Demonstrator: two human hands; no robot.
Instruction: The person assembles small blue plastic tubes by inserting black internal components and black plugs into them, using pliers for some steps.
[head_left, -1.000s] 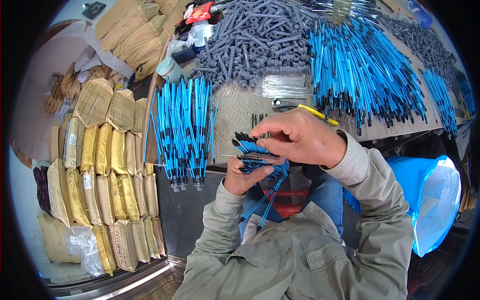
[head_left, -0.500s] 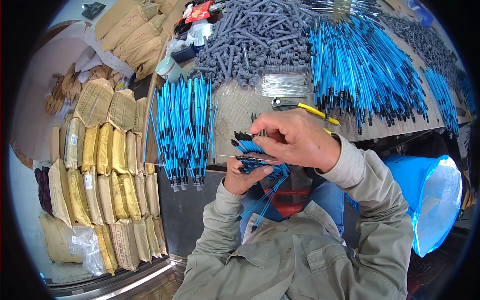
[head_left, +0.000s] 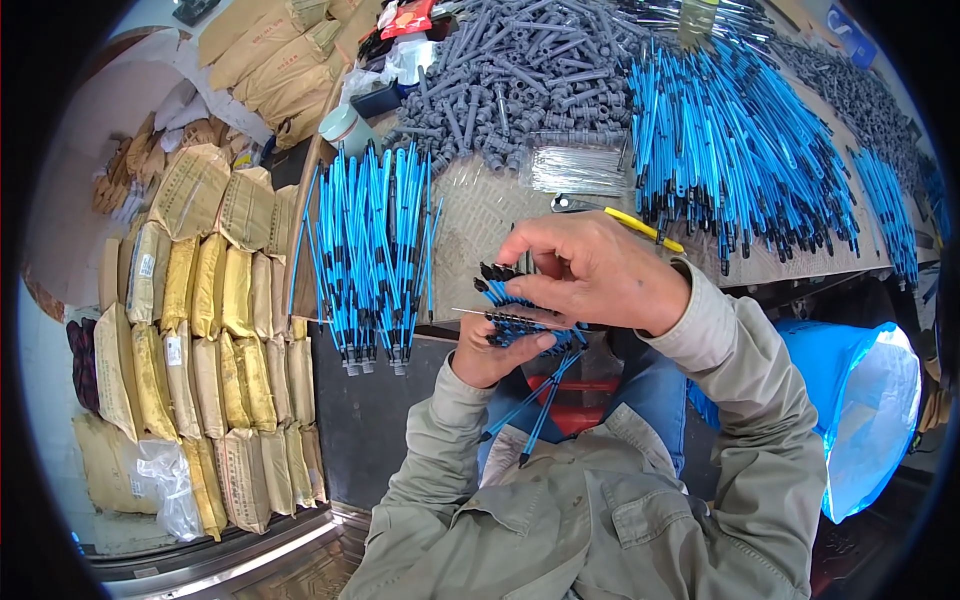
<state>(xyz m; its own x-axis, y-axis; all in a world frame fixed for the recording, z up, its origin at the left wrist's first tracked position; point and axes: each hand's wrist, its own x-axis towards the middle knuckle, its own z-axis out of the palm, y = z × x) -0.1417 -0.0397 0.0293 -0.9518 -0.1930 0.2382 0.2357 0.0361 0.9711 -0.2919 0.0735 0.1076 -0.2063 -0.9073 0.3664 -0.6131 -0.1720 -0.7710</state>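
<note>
Several printed brown parcels (head_left: pixel 188 190), left fingers (head_left: pixel 525 350) clamped on blue rods (head_left: pixel 496 291), right fingers (head_left: pixel 540 236) curled, grip unclear.

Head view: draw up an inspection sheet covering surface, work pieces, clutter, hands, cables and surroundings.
Surface: table, loaded with piles.
Work pieces: bundle of thin blue-and-black pieces in hand; large blue pile to the right; blue row at left, overhanging the front edge; grey parts heaped behind.
Clutter: yellow-handled tool; red packet.
Hands: left grips the bundle; right is at its black ends, grip unclear.
Cables: nothing seen.
Surroundings: stacked packages at left, blue bag at right.
</note>
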